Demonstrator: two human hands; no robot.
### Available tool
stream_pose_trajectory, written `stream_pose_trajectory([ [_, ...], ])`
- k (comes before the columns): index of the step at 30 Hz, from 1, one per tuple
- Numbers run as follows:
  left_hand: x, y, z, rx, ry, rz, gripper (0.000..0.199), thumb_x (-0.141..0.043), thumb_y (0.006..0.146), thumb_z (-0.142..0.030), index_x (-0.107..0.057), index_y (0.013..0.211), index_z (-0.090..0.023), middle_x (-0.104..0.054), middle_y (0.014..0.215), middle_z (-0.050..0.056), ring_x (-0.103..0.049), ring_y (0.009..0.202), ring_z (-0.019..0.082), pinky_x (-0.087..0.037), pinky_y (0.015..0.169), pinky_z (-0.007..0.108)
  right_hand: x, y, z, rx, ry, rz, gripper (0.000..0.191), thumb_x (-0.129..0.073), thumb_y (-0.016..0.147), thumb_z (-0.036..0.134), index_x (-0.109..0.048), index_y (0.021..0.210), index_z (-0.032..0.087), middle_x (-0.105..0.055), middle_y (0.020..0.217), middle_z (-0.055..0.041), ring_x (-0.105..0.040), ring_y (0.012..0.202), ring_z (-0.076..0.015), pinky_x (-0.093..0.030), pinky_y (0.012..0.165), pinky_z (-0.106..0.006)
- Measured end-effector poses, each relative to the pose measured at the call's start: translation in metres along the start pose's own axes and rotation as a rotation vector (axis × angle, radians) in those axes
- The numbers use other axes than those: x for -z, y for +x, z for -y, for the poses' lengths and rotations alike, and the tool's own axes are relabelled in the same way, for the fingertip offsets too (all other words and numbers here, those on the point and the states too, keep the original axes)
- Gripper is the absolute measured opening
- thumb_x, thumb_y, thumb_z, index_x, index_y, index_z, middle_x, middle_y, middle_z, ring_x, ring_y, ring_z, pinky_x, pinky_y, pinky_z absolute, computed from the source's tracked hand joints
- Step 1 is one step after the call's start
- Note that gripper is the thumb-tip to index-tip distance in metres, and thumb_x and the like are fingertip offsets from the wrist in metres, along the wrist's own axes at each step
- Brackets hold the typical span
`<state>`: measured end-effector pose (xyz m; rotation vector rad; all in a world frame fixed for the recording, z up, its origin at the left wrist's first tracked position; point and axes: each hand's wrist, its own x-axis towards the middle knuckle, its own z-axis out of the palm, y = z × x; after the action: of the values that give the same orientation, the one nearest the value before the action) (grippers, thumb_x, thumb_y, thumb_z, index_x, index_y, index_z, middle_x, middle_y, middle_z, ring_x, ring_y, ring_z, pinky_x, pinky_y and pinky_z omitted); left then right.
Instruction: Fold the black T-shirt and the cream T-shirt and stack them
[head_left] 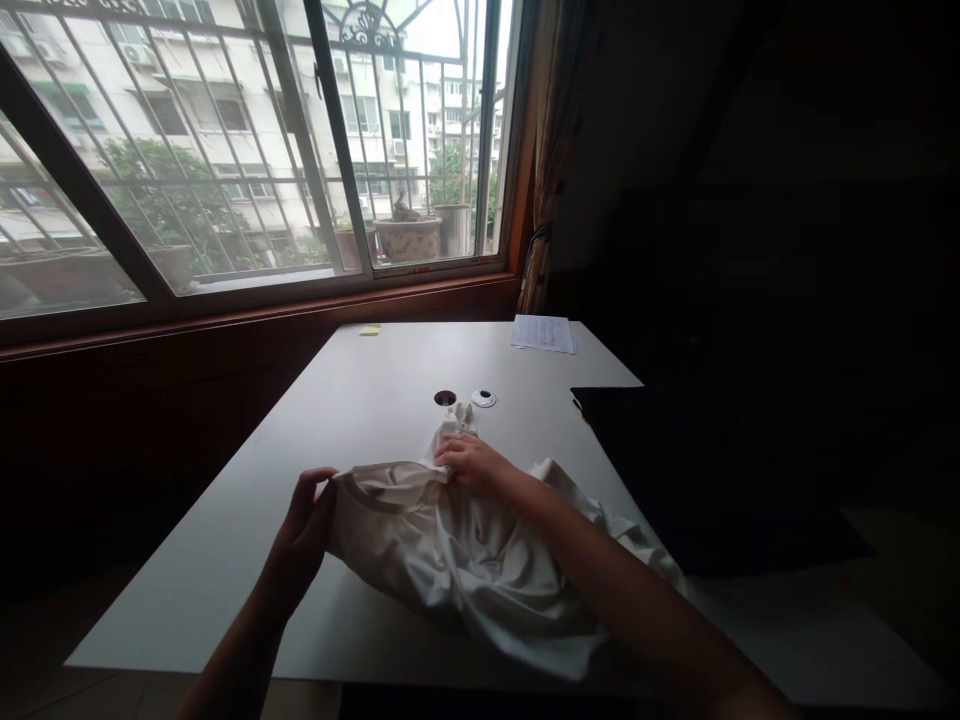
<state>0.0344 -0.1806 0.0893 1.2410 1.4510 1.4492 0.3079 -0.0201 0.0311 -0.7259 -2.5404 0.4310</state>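
Note:
A crumpled white garment, seemingly a T-shirt (510,575), lies across the near half of the white table, its ribbed neckband facing up toward me. My left hand (306,510) is closed in a pinch on the cloth at the left end of the neckband, lifting that side a little. On the opposite end of the neckband, my right hand (469,460) grips the fabric, its fingertips partly hidden in the folds. A bunched bit of the cloth sticks out beyond the right hand toward the round hole in the table.
The white table (225,520) has a round hole (445,398) with a white ring cover (484,398) beside it. Papers (544,334) and a yellow note (370,330) lie at the far edge. Dark cloth (675,470) covers the right side. A barred window stands behind.

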Motion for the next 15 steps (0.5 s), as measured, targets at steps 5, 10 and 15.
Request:
stream_pose_trajectory([
  [5, 0.032, 0.01, 0.006, -0.013, 0.132, 0.087, 0.041, -0.058, 0.093, -0.061, -0.052, 0.114, -0.026, -0.065, 0.08, 0.0, -0.061, 0.064, 0.018, -0.047, 0.057, 0.025, 0.028, 0.005, 0.001, -0.174, 0.146, -0.234, 0.019, -0.05, 0.089, 0.012, -0.066, 0.095, 0.02, -0.073, 0.106, -0.0087, -0.067, 0.103, -0.024, -0.05, 0.094, -0.036],
  [10, 0.051, 0.012, 0.028, -0.146, 0.367, 0.353, 0.062, -0.078, 0.082, -0.048, -0.048, 0.132, -0.029, -0.063, 0.131, 0.012, -0.064, 0.115, 0.032, -0.054, 0.091, 0.041, 0.087, -0.017, 0.021, -0.29, 0.185, -0.482, 0.017, -0.043, 0.098, 0.03, -0.058, 0.096, 0.023, -0.066, 0.078, -0.0005, -0.06, 0.069, -0.0178, -0.048, 0.069, -0.028],
  [15, 0.044, 0.011, 0.032, -0.192, 0.586, 0.622, 0.026, -0.061, 0.094, -0.046, -0.067, 0.111, -0.026, -0.07, 0.108, 0.009, -0.067, 0.094, 0.028, -0.054, 0.081, 0.035, 0.143, -0.053, 0.038, -0.332, 0.017, -0.534, 0.018, -0.048, 0.097, 0.035, -0.061, 0.099, 0.023, -0.067, 0.081, -0.0004, -0.061, 0.072, -0.0184, -0.046, 0.07, -0.028],
])
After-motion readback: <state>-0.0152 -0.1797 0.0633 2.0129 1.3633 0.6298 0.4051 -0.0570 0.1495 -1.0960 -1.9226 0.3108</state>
